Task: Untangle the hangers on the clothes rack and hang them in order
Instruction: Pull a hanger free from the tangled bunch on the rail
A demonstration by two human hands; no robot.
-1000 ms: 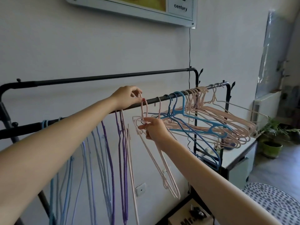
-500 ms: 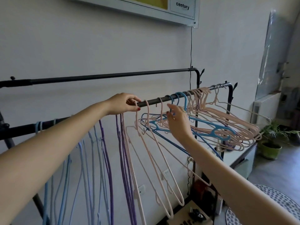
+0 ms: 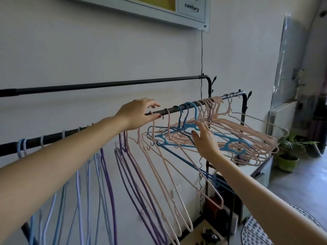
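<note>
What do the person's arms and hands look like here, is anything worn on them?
Both arms are bare as far as the view shows: no sleeves, watch or bracelet in sight. The left hand has dark red polish on the thumbnail. The right hand has a dark polished thumbnail too, and what looks like a thin ring on one finger. No gloves.

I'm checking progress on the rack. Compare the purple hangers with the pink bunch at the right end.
The purple hangers hang straight down, spaced apart; the pink bunch lies splayed sideways, packed and tangled with a blue hanger. The purple ones sit left of the left hand; the pink bunch is beside the right hand. Both hook on the front rail.
</note>
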